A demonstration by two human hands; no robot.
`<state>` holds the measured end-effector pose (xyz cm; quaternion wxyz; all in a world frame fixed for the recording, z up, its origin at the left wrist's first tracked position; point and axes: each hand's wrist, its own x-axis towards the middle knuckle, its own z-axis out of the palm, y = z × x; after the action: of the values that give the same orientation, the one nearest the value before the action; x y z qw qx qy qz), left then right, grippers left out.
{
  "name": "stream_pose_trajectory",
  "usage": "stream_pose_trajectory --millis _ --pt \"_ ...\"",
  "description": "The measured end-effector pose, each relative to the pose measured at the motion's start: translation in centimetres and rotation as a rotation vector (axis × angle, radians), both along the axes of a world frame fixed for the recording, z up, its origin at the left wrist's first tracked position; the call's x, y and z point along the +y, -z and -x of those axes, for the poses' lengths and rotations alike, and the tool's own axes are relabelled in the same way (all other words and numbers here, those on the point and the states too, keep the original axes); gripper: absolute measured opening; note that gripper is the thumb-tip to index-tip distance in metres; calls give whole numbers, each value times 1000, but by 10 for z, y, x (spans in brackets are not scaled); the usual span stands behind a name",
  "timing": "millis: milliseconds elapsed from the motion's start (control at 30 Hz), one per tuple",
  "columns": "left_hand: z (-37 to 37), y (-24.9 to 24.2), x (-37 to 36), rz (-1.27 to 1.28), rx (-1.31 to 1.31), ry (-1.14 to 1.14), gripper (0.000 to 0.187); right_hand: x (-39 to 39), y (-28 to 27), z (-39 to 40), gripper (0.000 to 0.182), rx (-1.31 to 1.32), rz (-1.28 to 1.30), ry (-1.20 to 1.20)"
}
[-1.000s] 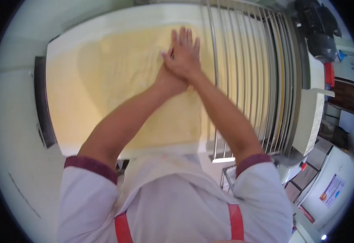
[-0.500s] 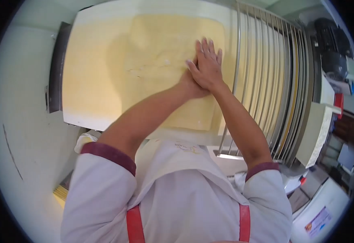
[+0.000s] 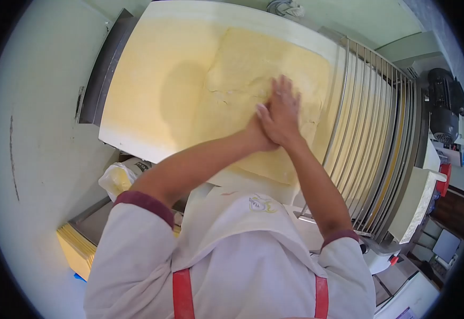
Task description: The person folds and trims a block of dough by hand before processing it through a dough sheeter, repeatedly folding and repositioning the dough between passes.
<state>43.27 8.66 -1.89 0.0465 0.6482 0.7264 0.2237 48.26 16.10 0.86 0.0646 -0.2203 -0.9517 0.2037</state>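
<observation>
A large, pale-yellow slab of dough [image 3: 242,58] lies flat on a white surface [image 3: 155,18] dusted with yellow. Short cracks run across its middle, near its left edge. My right hand [image 3: 283,114] rests on top of my left hand [image 3: 258,134], and the pair presses on the right half of the slab. Fingers of the right hand are stretched out and slightly blurred. Most of the left hand, its fingers included, is hidden beneath the right one.
A guard of metal bars [image 3: 357,122] stands close on the right over the surface. Beyond it is a black motor [image 3: 444,106]. A dark metal plate [image 3: 107,74] borders the left end. A white bag [image 3: 119,178] and a stack of yellow-edged trays [image 3: 78,247] sit lower left.
The view has shifted and turned, so the slab and guard appear tilted and farther right. My stacked hands still press on the dough, a little nearer its cracked line.
</observation>
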Motion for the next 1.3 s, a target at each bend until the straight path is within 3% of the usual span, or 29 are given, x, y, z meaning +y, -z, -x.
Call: stream_pose_trajectory --millis 100,267,367,467,567,667,700,767,833,933,967,1000,1033,1100,1133,1167,1200,1233,1267,1300 --pt "33 -4 -14 119 76 -19 76 -12 -1 38 80 -41 -63 -1" --pt "30 -10 -16 239 236 -12 77 -11 4 35 81 -69 -106 7" --pt "50 -3 -22 22 144 -18 78 -23 0 52 81 -26 -16 60" --pt "82 -4 -53 136 133 6 79 -57 2 86 81 -69 -79 17" --pt "85 -14 -47 287 303 -5 81 -50 6 93 81 -35 -99 34" --pt "83 -15 -49 279 167 35 84 -48 9 87 75 32 -54 29" --pt "84 -21 -51 209 183 20 84 -46 4 77 72 145 75 52" --pt "82 -30 -62 76 201 9 84 -55 -4 42 67 382 330 95" --pt "80 -17 -70 128 143 -157 89 -70 -41 -31 61 577 507 94" --pt "76 -7 -74 210 100 -249 95 -69 -62 -157 54 715 493 255" --pt "78 -11 -69 221 111 -251 96 -60 -65 -201 55 680 359 363" --pt "77 -11 -69 216 119 -244 94 -51 -65 -244 58 879 379 450" --pt "79 -11 -69 229 125 -254 92 -42 -85 -289 57 869 188 595" --pt "69 -12 -66 259 125 -287 88 -21 -126 -383 55 901 -149 652" --pt "49 -13 -60 275 111 -363 76 -5 -130 -442 57 920 -335 793" --pt "17 -13 -55 249 135 -273 72 4 -159 -479 59 911 -387 917" --pt "-23 -11 -47 225 155 -192 68 23 -175 -523 56 852 -505 896" --pt "-71 -22 -30 298 106 -161 64 41 -189 -559 47 779 -550 937" --pt "-107 -13 -19 264 116 -151 66 56 -203 -567 47 684 -575 1142" --pt "-135 -12 -8 218 10 -189 67 87 -202 -618 47 594 -567 1085"
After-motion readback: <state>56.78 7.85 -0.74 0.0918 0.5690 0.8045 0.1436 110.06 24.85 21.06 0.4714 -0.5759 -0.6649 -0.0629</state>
